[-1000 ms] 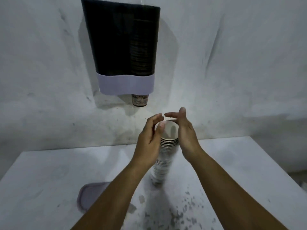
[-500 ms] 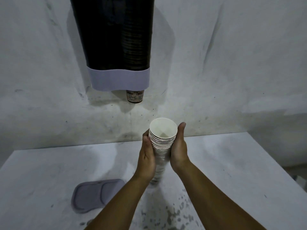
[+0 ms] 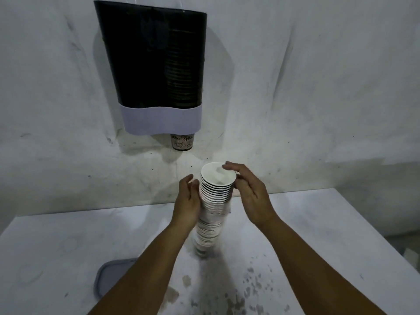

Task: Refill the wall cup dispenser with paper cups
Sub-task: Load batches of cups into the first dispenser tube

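A tall stack of white paper cups (image 3: 212, 212) leans over the table, its open top cup between my hands and its blurred base near the tabletop. My left hand (image 3: 187, 202) presses against the stack's left side. My right hand (image 3: 251, 194) has its fingertips on the top cup's rim and its thumb on the side, with the palm held off the stack. The wall cup dispenser (image 3: 156, 71), dark and see-through with a pale lavender band at the bottom, hangs above and to the left. Stacked cups show in its right half, and one printed cup (image 3: 182, 142) pokes out below.
A white table (image 3: 56, 246) stands against the scuffed white wall. A grey-lavender lid (image 3: 109, 278) lies flat at the front left, partly under my left forearm. Dark stains (image 3: 241, 296) speckle the tabletop near its front edge. The table's right edge (image 3: 381, 233) falls away to the floor.
Both hands closed around the top of the stack, then loosened. My right palm has come off the cups and only its fingertips stay at the rim. The view tilted down again.
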